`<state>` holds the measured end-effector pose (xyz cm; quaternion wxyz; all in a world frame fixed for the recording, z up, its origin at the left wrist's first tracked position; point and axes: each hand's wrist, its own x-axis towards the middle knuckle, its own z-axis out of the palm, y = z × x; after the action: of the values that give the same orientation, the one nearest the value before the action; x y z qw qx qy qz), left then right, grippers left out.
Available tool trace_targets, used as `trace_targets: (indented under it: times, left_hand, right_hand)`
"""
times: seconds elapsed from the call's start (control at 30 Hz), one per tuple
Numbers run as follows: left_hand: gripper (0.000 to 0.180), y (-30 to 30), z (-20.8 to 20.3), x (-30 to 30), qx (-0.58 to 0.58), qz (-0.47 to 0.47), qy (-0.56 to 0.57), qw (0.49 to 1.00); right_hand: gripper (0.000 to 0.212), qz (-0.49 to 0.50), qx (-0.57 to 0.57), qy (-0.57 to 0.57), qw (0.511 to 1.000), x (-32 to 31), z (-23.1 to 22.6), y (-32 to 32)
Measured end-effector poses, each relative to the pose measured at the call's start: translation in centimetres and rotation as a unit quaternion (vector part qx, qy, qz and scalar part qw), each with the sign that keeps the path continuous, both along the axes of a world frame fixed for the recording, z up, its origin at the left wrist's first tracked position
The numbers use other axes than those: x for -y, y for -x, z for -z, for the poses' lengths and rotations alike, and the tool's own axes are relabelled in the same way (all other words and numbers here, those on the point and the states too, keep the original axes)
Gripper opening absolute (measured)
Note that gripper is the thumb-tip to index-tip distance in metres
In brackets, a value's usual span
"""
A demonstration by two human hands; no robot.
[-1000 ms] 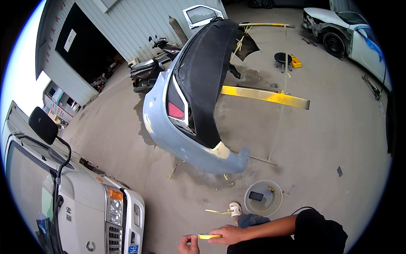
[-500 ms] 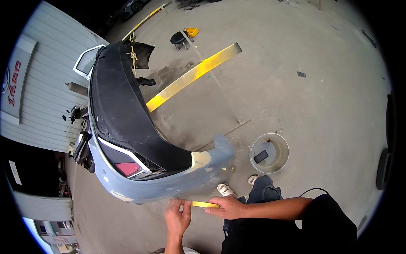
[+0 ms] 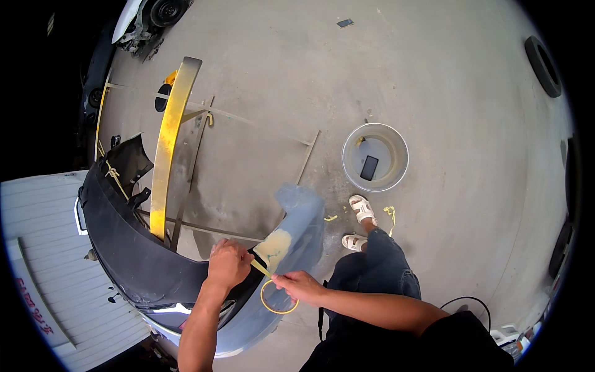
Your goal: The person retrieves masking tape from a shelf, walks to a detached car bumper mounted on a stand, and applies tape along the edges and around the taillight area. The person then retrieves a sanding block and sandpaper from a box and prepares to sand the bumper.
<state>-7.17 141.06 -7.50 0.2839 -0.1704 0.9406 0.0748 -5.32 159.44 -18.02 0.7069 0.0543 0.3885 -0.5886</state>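
My left hand [image 3: 228,265] is closed at the dark edge of a car bumper [image 3: 304,226], with a short yellow strip of masking tape running from it. The strip stretches to my right hand [image 3: 300,289], which pinches the thin roll of masking tape [image 3: 263,301]. The roll hangs below the right fingers, seen as a ring. Grey-blue covers the bumper's near part and black its upper part, with a cream patch [image 3: 273,249] by my hands. Whether the strip touches the bumper I cannot tell.
The bumper rests on a stand with a yellow beam [image 3: 168,142] and thin floor bars. A metal tub [image 3: 406,162] holding a phone [image 3: 369,168] stands ahead of my sandalled feet. Tape scraps [image 3: 390,217] lie beside them. A tyre [image 3: 543,67] is at the far right.
My view has swung right and down. The hands have moved onto the bumper; the left went left and up, and a strip of tape now spans between them. The roll has tipped to show its ring.
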Motion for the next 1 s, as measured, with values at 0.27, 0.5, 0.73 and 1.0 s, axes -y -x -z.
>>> trace_targets:
  times: [0.27, 0.5, 0.73, 1.0]
  left_hand:
    - [0.024, 1.4, 2.6, 2.0, 0.149, -0.065, -0.034, 0.986]
    - [0.03, 2.3, 3.4, 2.9, 0.205, -0.089, -0.042, 0.974]
    - [0.027, 1.4, 4.2, 3.4, 0.132, -0.084, -0.047, 0.987]
    - [0.025, 1.0, 4.8, 2.9, 0.104, -0.101, -0.032, 0.989]
  right_hand:
    - [0.038, 0.027, 0.196, 0.05, 0.979, 0.2, 3.3, -0.6]
    - [0.036, 0.079, 0.294, 0.045, 0.952, 0.7, 4.8, -2.6]
    - [0.04, 0.103, 0.323, 0.016, 0.941, 1.6, 5.3, -2.1]
    - [0.038, 0.099, 0.346, 0.016, 0.933, 2.0, 5.2, -1.9]
